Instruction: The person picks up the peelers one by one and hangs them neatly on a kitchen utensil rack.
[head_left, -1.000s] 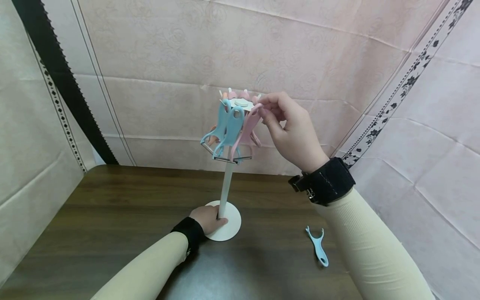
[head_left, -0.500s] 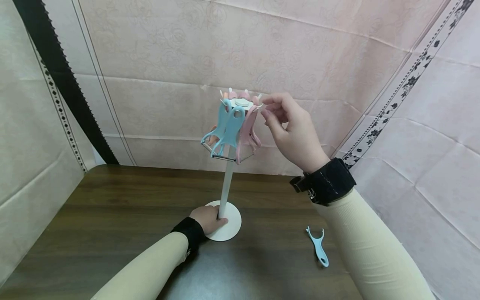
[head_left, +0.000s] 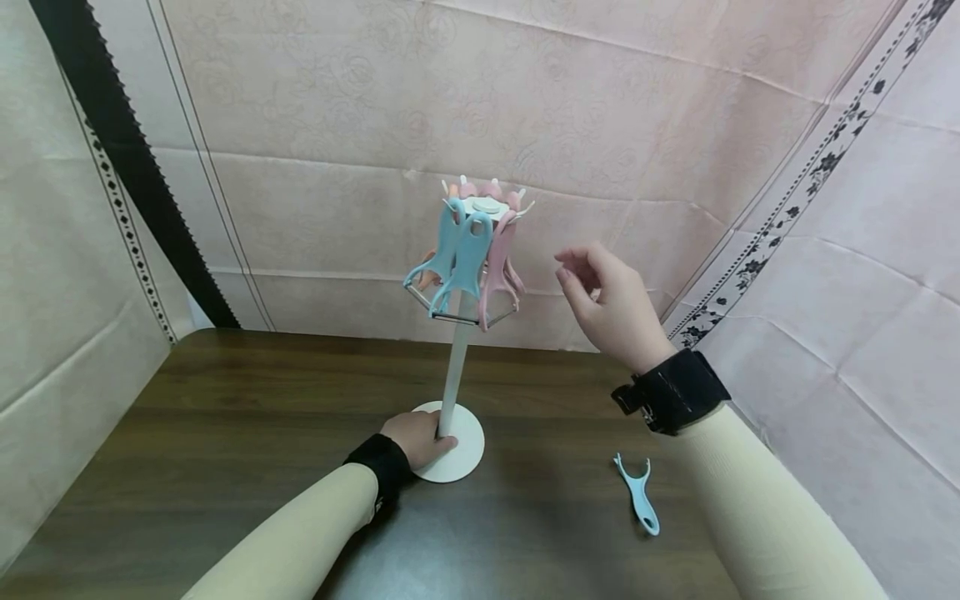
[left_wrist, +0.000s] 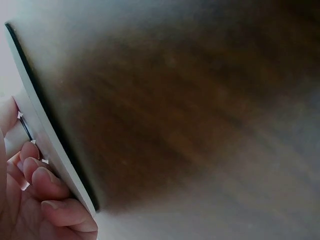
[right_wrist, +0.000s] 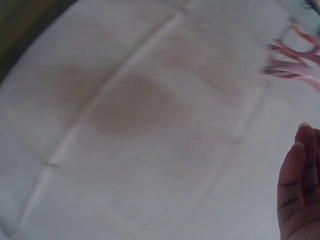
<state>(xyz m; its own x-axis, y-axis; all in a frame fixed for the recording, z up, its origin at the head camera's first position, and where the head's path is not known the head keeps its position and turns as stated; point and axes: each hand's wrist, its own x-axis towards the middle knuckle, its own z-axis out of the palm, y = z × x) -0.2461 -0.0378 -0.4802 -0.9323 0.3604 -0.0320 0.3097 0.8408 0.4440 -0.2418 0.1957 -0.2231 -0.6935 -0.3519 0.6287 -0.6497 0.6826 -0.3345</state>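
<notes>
A white stand [head_left: 457, 367] with a round base rises from the table, carrying several Y-shaped peelers on hooks around its top. Blue peelers [head_left: 470, 258] hang at its front and left, pink peelers [head_left: 498, 271] on the right, and part of an orange one shows behind. My left hand [head_left: 415, 437] grips the foot of the pole, thumb over the base; in the left wrist view its fingers [left_wrist: 50, 182] curl by the base's edge. My right hand [head_left: 609, 304], loosely bent and holding nothing, is in the air right of the peelers. Another blue peeler [head_left: 639, 497] lies on the table below it.
The brown wooden table [head_left: 247, 433] extends around the stand. Pale patterned cloth [head_left: 337, 217] hangs behind it and at both sides, with a black strip [head_left: 135, 167] slanting down at the left.
My right hand has let go of a pink peeler, which now hangs straight on its hook. The hand has moved away right and down. My left hand stays at the base.
</notes>
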